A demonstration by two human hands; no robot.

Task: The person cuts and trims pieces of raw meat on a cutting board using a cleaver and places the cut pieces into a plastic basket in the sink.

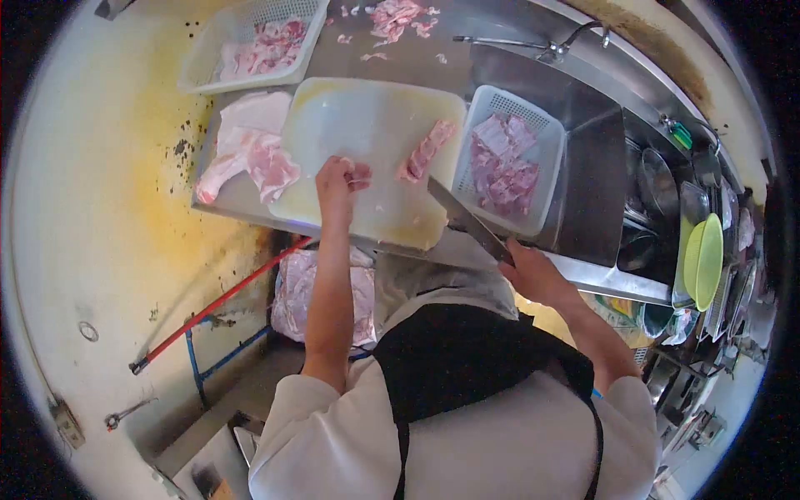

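Note:
My left hand (335, 179) is closed on a small piece of raw meat (360, 176) over the white cutting board (367, 108). In my right hand (533, 271) is the handle of a knife (467, 218), its blade pointing up and left over the board's right edge. A strip of raw meat (427, 150) lies on the board just beyond the knife tip. At the board's left side rests a large pale cut of meat with skin (250, 150). Right of the board, a white perforated basket (546, 167) holds cut meat pieces (504, 162).
Another white basket (196, 75) with meat stands at the back left. Meat scraps (396, 18) lie on the steel counter behind the board. A faucet (554, 52) rises over the sink at the back. Yellow-green bowls (708, 262) stand far right. A red pole (221, 304) leans at lower left.

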